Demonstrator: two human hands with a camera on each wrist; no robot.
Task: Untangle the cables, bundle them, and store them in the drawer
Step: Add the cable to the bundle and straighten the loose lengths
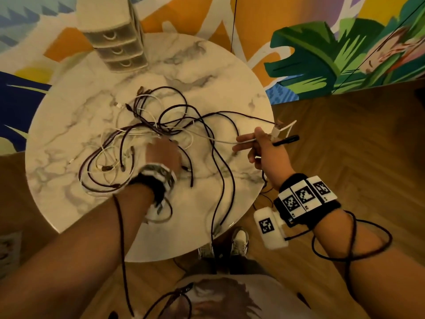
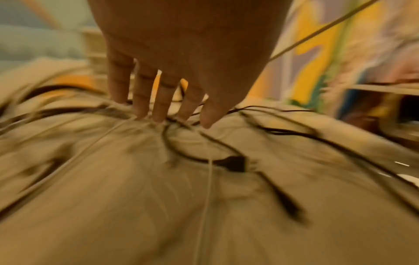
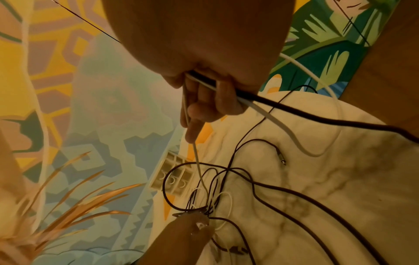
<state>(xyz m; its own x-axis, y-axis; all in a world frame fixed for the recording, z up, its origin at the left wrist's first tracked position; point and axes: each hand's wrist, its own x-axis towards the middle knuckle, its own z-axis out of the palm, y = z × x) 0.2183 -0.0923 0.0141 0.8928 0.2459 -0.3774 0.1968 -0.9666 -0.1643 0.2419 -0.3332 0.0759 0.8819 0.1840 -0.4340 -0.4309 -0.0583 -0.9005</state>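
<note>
Head view shows untangling underway: the left hand (image 1: 161,153), fingers straight, pins the cable tangle (image 1: 147,134) at table (image 1: 69,134) centre, while the right hand (image 1: 259,146) at 3 o'clock pinches a white cable (image 1: 220,141) and a dark one. Next, the white cable needs steady drawing free. One three-drawer unit (image 1: 119,49) waits at 11 o'clock; the cables are too knotted to count.

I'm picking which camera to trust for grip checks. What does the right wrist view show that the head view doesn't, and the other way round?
Only the right wrist view: the right hand's fingers curled round a white cable and a dark cable.

Only the head view: the whole round marble table and both forearms.

Both: the cable tangle, the left hand on it, and the drawer unit.
</note>
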